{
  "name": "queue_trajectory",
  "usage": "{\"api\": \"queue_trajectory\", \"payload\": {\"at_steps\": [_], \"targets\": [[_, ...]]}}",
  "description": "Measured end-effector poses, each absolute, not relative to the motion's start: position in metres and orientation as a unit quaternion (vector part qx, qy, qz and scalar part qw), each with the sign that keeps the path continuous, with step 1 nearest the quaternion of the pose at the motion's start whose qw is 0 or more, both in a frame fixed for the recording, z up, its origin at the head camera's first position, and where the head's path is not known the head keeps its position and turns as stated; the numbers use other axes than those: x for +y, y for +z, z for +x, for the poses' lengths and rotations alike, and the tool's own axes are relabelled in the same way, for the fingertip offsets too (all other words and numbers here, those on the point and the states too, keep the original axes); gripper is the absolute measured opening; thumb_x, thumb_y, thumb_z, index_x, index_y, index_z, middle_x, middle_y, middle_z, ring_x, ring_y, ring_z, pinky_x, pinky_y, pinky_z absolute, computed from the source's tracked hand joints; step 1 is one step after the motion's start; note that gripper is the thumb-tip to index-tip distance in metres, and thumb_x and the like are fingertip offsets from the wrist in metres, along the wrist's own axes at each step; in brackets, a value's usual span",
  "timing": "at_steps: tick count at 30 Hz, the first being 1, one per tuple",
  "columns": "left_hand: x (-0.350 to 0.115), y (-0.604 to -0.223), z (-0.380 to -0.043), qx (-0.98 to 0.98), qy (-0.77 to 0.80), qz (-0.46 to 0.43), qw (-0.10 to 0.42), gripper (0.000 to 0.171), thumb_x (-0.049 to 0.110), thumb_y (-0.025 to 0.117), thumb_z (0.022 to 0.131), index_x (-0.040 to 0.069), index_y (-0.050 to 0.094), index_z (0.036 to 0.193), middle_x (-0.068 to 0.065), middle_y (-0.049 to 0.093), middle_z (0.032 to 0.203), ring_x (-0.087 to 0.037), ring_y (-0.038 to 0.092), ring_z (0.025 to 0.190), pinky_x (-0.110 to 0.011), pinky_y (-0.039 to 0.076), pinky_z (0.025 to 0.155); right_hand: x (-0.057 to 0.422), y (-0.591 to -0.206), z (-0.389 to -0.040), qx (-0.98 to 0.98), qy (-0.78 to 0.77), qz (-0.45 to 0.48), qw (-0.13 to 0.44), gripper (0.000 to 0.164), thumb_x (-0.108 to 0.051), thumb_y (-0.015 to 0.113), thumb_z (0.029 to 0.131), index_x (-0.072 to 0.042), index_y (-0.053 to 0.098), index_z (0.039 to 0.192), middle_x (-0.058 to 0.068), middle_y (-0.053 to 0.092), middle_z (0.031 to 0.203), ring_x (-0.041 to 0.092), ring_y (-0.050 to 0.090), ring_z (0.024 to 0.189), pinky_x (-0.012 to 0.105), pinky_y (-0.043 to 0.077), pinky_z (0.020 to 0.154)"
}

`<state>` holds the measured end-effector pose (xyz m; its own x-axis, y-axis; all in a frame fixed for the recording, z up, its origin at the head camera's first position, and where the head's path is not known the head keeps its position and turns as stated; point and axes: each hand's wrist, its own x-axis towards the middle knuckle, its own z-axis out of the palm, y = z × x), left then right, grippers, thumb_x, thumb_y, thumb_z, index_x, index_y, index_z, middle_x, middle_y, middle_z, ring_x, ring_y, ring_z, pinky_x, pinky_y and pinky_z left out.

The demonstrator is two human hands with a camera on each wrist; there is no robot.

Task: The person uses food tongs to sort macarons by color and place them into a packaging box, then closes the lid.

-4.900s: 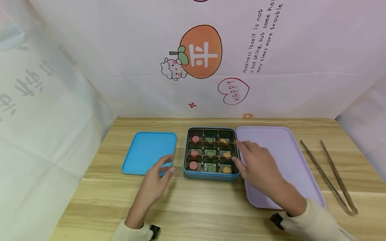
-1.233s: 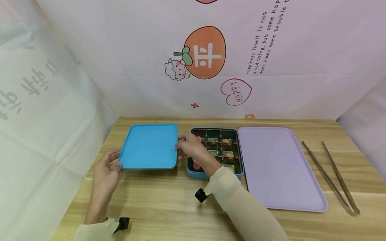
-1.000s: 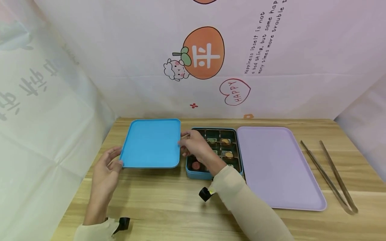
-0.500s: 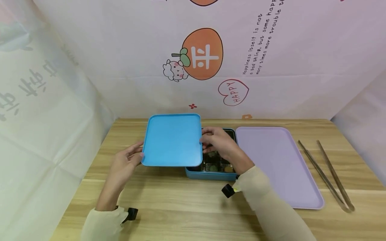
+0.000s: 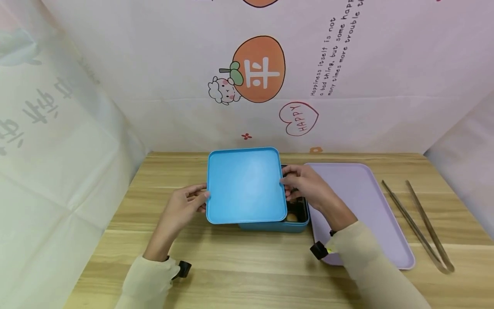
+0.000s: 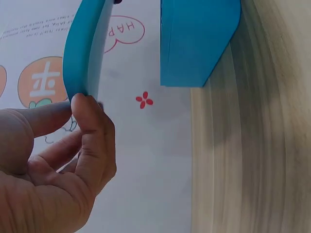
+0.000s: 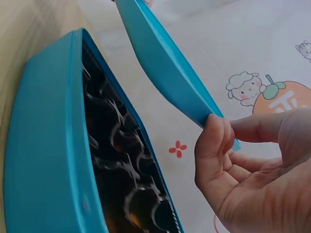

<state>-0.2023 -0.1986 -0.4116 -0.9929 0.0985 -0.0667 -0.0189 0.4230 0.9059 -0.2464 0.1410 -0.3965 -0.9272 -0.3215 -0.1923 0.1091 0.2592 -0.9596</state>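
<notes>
A square blue lid [image 5: 246, 185] is held level above the blue box [image 5: 275, 226], apart from it and shifted a little to its left. My left hand [image 5: 185, 206] pinches the lid's left edge between thumb and fingers. At the opposite edge my right hand [image 5: 308, 184] pinches it the same way. The right wrist view shows the gap between the lid [image 7: 165, 63] and the box [image 7: 46, 141], whose dark divided insert [image 7: 116, 145] is visible. Most of the box's compartments are covered by the lid in the head view; one yellowish round piece [image 5: 292, 217] shows at the front right.
A lilac tray [image 5: 359, 206] lies right of the box, partly under my right forearm. Farther right lie metal tongs [image 5: 424, 227] on the wooden table [image 5: 239, 274]. A printed cloth [image 5: 173, 86] hangs behind the table's back edge.
Both hands took hold of the lid at the left and lifted it. They have carried it right until it covers most of the box from above.
</notes>
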Motion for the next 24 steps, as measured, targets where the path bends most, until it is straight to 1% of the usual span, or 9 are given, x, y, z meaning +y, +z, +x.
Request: {"api": "queue_trajectory", "payload": {"at_steps": [3, 7, 12, 15, 18, 20, 22, 24], "targets": [[-0.194, -0.411, -0.205, 0.837, 0.544, 0.023, 0.056, 0.040, 0.014, 0.063, 0.106, -0.003, 0.062, 0.142, -0.019, 0.067, 0.109, -0.015, 0.071, 0.077, -0.036, 0.065, 0.078, 0.147, -0.391, -0.245, 0.777, -0.601, -0.066, 0.175, 0.030, -0.009, 0.056, 0.105, 0.011, 0.053, 0.127, 0.006, 0.057, 0.079, 0.016, 0.058, 0.069, 0.031, 0.062, 0.066], [-0.187, -0.409, -0.207, 0.835, 0.547, 0.029, 0.054, 0.039, 0.015, 0.063, 0.106, -0.003, 0.063, 0.142, -0.017, 0.071, 0.100, -0.016, 0.071, 0.077, -0.034, 0.065, 0.076, 0.153, -0.382, -0.245, 0.785, -0.594, -0.066, 0.164, 0.027, -0.010, 0.056, 0.105, 0.011, 0.055, 0.123, 0.004, 0.057, 0.075, 0.013, 0.059, 0.064, 0.030, 0.062, 0.063], [-0.180, -0.403, -0.209, 0.837, 0.544, 0.030, 0.049, 0.041, 0.021, 0.062, 0.107, 0.002, 0.063, 0.143, -0.010, 0.072, 0.078, -0.027, 0.073, 0.079, -0.034, 0.064, 0.081, 0.159, -0.376, -0.244, 0.788, -0.592, -0.062, 0.156, 0.022, -0.011, 0.056, 0.107, 0.009, 0.054, 0.115, 0.003, 0.055, 0.068, 0.013, 0.056, 0.053, 0.031, 0.059, 0.058], [-0.178, -0.398, -0.211, 0.837, 0.544, 0.030, 0.041, 0.040, 0.024, 0.062, 0.107, 0.005, 0.064, 0.143, -0.007, 0.070, 0.069, -0.026, 0.074, 0.079, -0.032, 0.063, 0.082, 0.163, -0.372, -0.242, 0.787, -0.596, -0.060, 0.151, 0.026, -0.012, 0.055, 0.108, 0.009, 0.053, 0.121, 0.002, 0.057, 0.066, 0.012, 0.055, 0.050, 0.029, 0.057, 0.054], [-0.176, -0.394, -0.212, 0.829, 0.558, 0.034, 0.034, 0.042, 0.025, 0.062, 0.107, 0.006, 0.063, 0.145, -0.015, 0.070, 0.071, -0.022, 0.075, 0.079, -0.033, 0.063, 0.085, 0.166, -0.368, -0.239, 0.785, -0.601, -0.061, 0.136, 0.032, -0.013, 0.055, 0.108, 0.010, 0.051, 0.129, 0.002, 0.061, 0.065, 0.011, 0.054, 0.049, 0.028, 0.054, 0.051], [-0.175, -0.392, -0.212, 0.820, 0.570, 0.034, 0.033, 0.043, 0.026, 0.063, 0.107, 0.008, 0.062, 0.146, -0.016, 0.071, 0.072, -0.021, 0.075, 0.079, -0.034, 0.064, 0.088, 0.167, -0.365, -0.237, 0.782, -0.607, -0.061, 0.126, 0.035, -0.014, 0.055, 0.108, 0.011, 0.050, 0.132, 0.002, 0.063, 0.065, 0.011, 0.057, 0.049, 0.027, 0.054, 0.051], [-0.175, -0.391, -0.212, 0.811, 0.583, 0.031, 0.032, 0.044, 0.026, 0.063, 0.107, 0.009, 0.061, 0.147, -0.015, 0.072, 0.073, -0.020, 0.076, 0.079, -0.033, 0.064, 0.088, 0.167, -0.363, -0.236, 0.781, -0.611, -0.063, 0.117, 0.038, -0.014, 0.056, 0.108, 0.012, 0.050, 0.135, 0.001, 0.065, 0.065, 0.012, 0.061, 0.051, 0.027, 0.056, 0.053], [-0.174, -0.391, -0.211, 0.804, 0.594, 0.029, 0.031, 0.045, 0.026, 0.064, 0.107, 0.010, 0.060, 0.148, -0.009, 0.073, 0.072, -0.019, 0.076, 0.080, -0.032, 0.064, 0.088, 0.168, -0.362, -0.234, 0.779, -0.615, -0.063, 0.108, 0.041, -0.014, 0.057, 0.108, 0.011, 0.049, 0.140, 0.001, 0.068, 0.067, 0.013, 0.066, 0.053, 0.028, 0.059, 0.056]]}}
